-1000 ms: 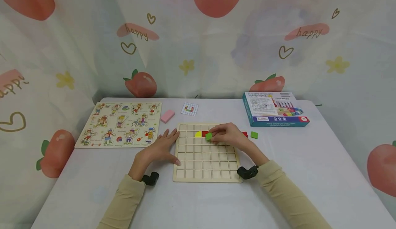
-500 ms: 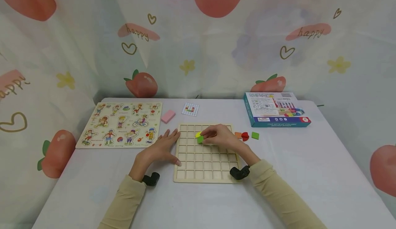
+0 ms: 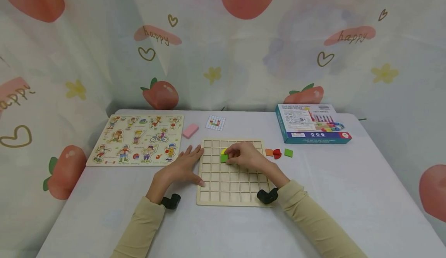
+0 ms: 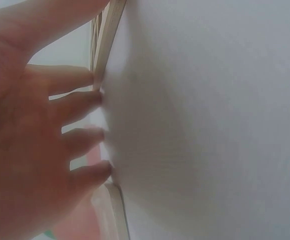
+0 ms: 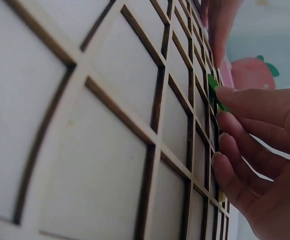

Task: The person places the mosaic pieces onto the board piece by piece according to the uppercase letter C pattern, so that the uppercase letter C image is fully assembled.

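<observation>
A wooden grid board (image 3: pixel 233 199) lies on the white table. My right hand (image 3: pixel 246 156) pinches a green square tile (image 3: pixel 224 158) between thumb and fingers, over a cell in the board's second row. In the right wrist view that green tile (image 5: pixel 215 89) tilts against the grid. Just behind it a yellow piece (image 3: pixel 223 151) sits in the top row, partly covered. My right hand hides the cells to its right. With fingers spread, my left hand (image 3: pixel 179 169) rests along the board's left edge; the left wrist view shows its fingertips (image 4: pixel 101 96) near that edge.
Right of the board lie an orange square (image 3: pixel 269 152), a red piece (image 3: pixel 277 154) and another green square (image 3: pixel 288 152). Behind it are a pattern card (image 3: pixel 215 123) and a pink block (image 3: pixel 190 130). A picture puzzle (image 3: pixel 136 140) is left, a box (image 3: pixel 313 125) back right.
My right hand has moved left with the green tile, from beside the red piece on the board to just below the yellow piece. My left hand has stayed on the board's edge.
</observation>
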`<state>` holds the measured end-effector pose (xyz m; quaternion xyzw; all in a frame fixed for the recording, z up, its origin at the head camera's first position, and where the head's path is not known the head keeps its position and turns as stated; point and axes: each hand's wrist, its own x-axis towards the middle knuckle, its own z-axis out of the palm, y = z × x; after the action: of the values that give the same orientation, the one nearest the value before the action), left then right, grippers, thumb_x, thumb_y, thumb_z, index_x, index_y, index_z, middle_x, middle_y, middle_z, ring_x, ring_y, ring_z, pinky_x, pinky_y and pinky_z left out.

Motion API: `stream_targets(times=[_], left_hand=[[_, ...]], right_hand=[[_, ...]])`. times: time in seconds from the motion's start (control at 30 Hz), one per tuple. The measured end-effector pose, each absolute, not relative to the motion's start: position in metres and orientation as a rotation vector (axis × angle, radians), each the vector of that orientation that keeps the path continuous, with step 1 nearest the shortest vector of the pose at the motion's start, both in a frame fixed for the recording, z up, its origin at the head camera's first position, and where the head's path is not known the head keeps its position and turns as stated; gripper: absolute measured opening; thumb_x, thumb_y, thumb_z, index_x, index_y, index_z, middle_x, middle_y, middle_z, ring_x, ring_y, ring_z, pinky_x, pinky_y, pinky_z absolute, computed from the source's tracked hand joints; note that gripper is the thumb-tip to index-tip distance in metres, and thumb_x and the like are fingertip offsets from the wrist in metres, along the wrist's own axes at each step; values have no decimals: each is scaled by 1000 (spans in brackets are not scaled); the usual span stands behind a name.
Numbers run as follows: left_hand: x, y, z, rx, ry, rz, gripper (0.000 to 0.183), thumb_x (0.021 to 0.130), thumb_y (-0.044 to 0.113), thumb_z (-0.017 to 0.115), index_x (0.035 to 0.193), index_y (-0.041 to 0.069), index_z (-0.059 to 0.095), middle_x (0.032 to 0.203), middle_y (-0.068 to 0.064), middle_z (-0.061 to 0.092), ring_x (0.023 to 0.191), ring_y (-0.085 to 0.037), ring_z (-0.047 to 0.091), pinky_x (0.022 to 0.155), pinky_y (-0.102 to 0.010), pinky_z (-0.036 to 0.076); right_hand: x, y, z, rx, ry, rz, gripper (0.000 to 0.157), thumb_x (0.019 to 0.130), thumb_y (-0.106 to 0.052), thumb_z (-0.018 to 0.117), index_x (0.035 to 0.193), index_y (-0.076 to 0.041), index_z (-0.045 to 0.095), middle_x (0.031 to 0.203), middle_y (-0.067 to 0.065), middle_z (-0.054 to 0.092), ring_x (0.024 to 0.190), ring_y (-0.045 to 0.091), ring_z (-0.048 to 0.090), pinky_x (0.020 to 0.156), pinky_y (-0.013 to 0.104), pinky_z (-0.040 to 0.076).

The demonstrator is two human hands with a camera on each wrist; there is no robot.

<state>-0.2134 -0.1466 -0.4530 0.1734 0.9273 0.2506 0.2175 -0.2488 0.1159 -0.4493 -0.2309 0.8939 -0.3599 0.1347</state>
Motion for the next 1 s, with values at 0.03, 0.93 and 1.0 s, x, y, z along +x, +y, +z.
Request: stream_targets(times=[0.03,0.93,1.0], left_hand=[[-214,-146,-453,481,2569,697,116,76,37,92,164,7,23,174,-11,12,161,-36,-1,131,-56,4],[-210,-145,-452,475,2559,711,116,75,34,92,164,6,23,173,-12,11,161,-37,-1,130,-56,4],[-210,-144,-452,471,2562,714,116,75,34,93,164,7,23,174,-12,11,161,-37,0,130,-56,4]], right_hand=[[-248,117,-449,-672,2587,-1045,27,88,-12,82,112,-3,76,86,0,70,78,11,59,73,25,52],[-228,191,-446,-478,2736,-1029,21,95,-14,74,114,-9,78,102,5,74,88,19,62,77,26,53],[-228,199,-445,-437,2744,-1043,22,95,-15,74,115,-9,77,104,5,74,89,20,61,77,25,53]])
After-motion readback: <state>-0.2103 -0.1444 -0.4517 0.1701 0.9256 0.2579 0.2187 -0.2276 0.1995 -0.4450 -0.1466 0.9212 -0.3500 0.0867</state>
